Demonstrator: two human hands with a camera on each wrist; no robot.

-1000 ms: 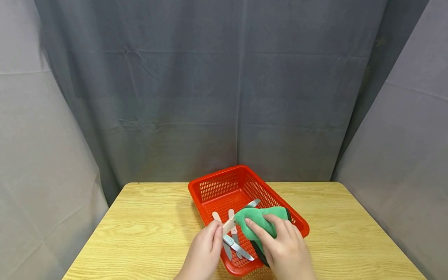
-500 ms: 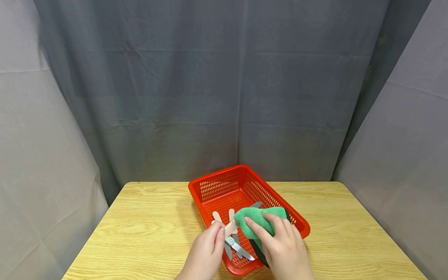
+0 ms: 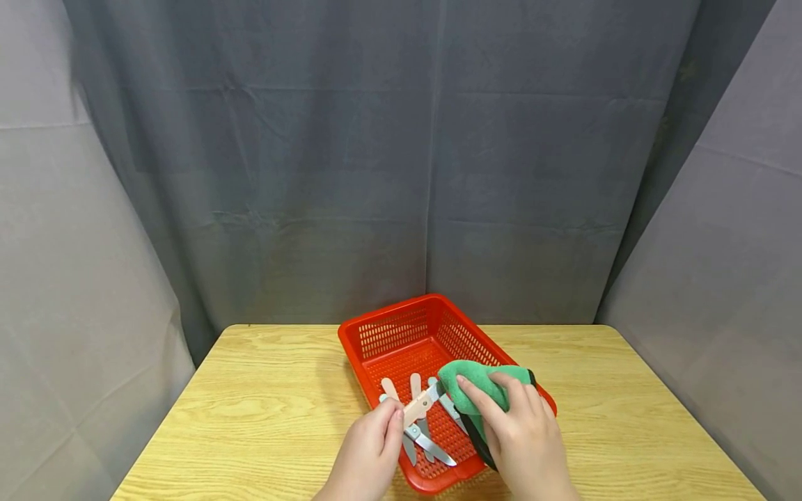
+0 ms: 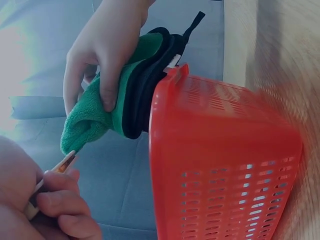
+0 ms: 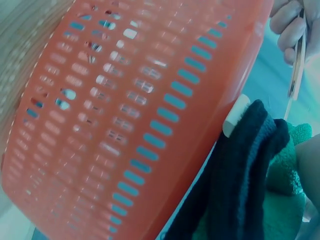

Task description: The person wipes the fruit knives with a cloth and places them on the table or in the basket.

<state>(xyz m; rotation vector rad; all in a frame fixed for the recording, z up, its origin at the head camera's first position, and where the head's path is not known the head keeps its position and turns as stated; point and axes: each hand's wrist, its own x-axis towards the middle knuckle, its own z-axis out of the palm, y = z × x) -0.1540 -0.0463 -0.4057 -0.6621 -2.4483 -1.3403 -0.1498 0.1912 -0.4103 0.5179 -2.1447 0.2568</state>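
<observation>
Over the red basket [image 3: 382, 314], my left hand [image 3: 368, 449] grips a folding knife [image 3: 416, 410] by its beige handle, the blade pointing up and to the right. My right hand [image 3: 525, 438] holds a green cloth [image 3: 479, 384] with black edging wrapped about the blade; the tip is hidden in it. A short stretch of bare blade shows between handle and cloth. In the left wrist view the cloth [image 4: 90, 120] is bunched under the right hand's fingers. Below, several more knives [image 3: 432, 447] lie unfolded on the basket floor, with pinkish or pale blue-grey handles.
The basket stands at an angle on a light wood-grain table [image 3: 269, 410], its slotted walls rising around the knives. Behind the table hangs a dark grey curtain [image 3: 326, 174], with paler cloth [image 3: 81, 313] at the sides.
My right hand has slid the cloth rightward along the blade, baring metal near the handle and covering the tip that stuck out before. A pale-handled knife in the basket has come into view.
</observation>
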